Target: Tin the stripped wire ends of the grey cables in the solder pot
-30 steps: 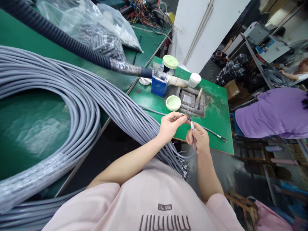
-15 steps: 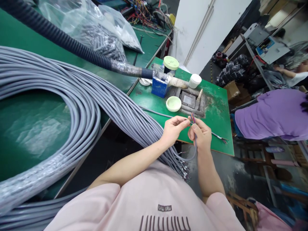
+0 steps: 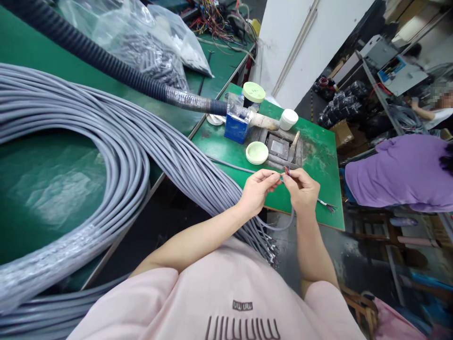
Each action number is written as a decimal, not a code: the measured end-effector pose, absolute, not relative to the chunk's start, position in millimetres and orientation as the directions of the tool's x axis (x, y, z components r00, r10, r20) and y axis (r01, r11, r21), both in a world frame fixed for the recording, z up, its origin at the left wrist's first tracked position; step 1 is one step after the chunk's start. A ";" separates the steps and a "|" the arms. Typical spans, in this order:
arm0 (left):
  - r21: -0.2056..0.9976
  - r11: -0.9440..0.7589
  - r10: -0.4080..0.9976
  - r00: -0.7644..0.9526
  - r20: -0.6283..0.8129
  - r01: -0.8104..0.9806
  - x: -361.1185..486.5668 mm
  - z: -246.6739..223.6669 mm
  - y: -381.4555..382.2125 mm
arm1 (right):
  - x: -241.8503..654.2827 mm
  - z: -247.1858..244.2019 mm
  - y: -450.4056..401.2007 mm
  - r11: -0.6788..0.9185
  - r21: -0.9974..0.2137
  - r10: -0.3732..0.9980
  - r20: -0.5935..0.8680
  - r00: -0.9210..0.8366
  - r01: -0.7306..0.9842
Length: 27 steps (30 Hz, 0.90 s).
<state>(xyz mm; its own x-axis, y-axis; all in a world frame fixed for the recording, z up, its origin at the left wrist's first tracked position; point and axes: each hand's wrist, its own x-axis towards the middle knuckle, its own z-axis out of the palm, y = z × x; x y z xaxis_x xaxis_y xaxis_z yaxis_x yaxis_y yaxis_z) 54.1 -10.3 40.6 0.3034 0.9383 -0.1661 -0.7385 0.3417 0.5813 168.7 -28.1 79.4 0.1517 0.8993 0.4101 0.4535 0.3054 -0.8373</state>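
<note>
My right hand (image 3: 300, 188) is closed on the end of a grey cable (image 3: 283, 227), whose thin coloured wires (image 3: 286, 170) stick out above the thumb. Facing it, my left hand (image 3: 261, 186) pinches the tip of one or more of those wires, and the fingertips of both hands nearly meet. The cable loops down below the hands toward a thick bundle of grey cables (image 3: 191, 165) on the left. Behind the right wrist, another cable end (image 3: 327, 204) with bared coloured wires lies on the green board (image 3: 318, 160).
Beyond my hands are a pale green dish (image 3: 256, 153), a solder pot (image 3: 279, 147), a white jar (image 3: 288, 119) and a blue box (image 3: 236, 127). A black ribbed hose (image 3: 116, 61) crosses the upper left. A person in purple (image 3: 399, 172) is at the right.
My right hand has moved slightly right and turned, so its fingers now cover more of the wires. The left hand keeps its pinch near them.
</note>
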 end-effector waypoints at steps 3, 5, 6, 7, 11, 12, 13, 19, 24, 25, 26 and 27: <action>0.598 0.337 0.940 0.291 -0.175 -0.727 52.0 37.1 -6.0 | 168.8 82.1 -19.4 0.313 -0.774 0.893 0.438 0.108 0.551; 0.643 0.349 0.933 0.316 -0.172 -0.681 48.3 33.6 -3.4 | 170.9 82.9 -10.4 0.307 -0.758 0.895 0.436 0.096 0.576; 0.681 0.345 0.931 0.326 -0.163 -0.646 45.2 31.5 -2.5 | 172.4 82.9 -4.6 0.304 -0.756 0.898 0.431 0.092 0.579; 0.730 0.324 0.934 0.328 -0.144 -0.602 41.4 29.2 -1.7 | 174.0 82.7 2.0 0.299 -0.756 0.902 0.423 0.086 0.583; 0.955 -0.027 0.968 0.230 0.098 -0.296 20.5 16.8 0.9 | 177.5 79.8 34.9 0.277 -0.736 0.930 0.367 0.021 0.618; 0.970 -0.147 0.960 0.209 0.187 -0.194 15.3 13.0 2.0 | 177.2 78.5 43.9 0.274 -0.722 0.936 0.352 -0.003 0.635; 0.962 -0.255 0.942 0.199 0.270 -0.098 10.8 9.1 3.3 | 176.5 76.7 52.9 0.273 -0.706 0.941 0.338 -0.028 0.654; 0.823 -0.535 0.826 0.325 0.460 0.193 3.6 -9.3 8.5 | 170.6 58.4 101.7 0.274 -0.567 0.956 0.249 -0.155 0.777; 0.771 -0.589 0.795 0.347 0.498 0.243 6.0 -13.4 7.5 | 164.8 43.8 123.0 0.286 -0.348 0.953 0.196 -0.230 0.893; 0.766 -0.594 0.792 0.345 0.504 0.246 6.0 -13.9 7.4 | 163.3 42.3 124.8 0.288 -0.301 0.953 0.184 -0.240 0.909; 0.762 -0.599 0.789 0.344 0.508 0.248 5.8 -14.4 7.4 | 161.8 41.5 125.9 0.287 -0.258 0.953 0.170 -0.249 0.922; 0.758 -0.602 0.787 0.345 0.512 0.250 5.6 -14.9 7.5 | 160.4 41.1 126.6 0.285 -0.222 0.954 0.156 -0.255 0.932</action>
